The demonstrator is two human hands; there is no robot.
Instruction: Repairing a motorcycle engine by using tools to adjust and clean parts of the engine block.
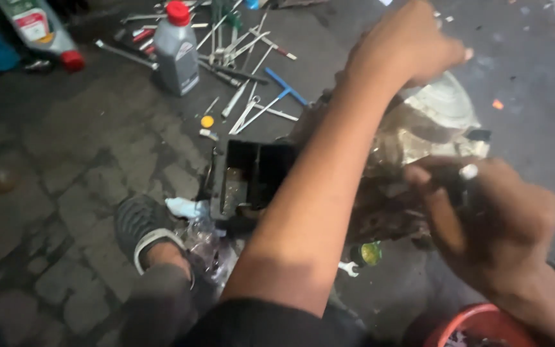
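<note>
My left hand (406, 45) reaches across to the far side of a grimy metal engine casing (431, 122) that sits on the ground. Its fingers are curled, and motion blur hides whether they grip the casing. My right hand (489, 218) is closed around a dark tool with a pale tip (469, 172), held just in front of the casing's near side. My left forearm covers the middle of the casing.
A black tray (252, 173) lies left of the casing. Behind it are scattered wrenches and a blue T-handle (284, 87), a grey bottle with a red cap (176, 48) and a second bottle lying down (36, 29). My sandalled foot (142, 231) and a red bucket (476, 324) are nearest me.
</note>
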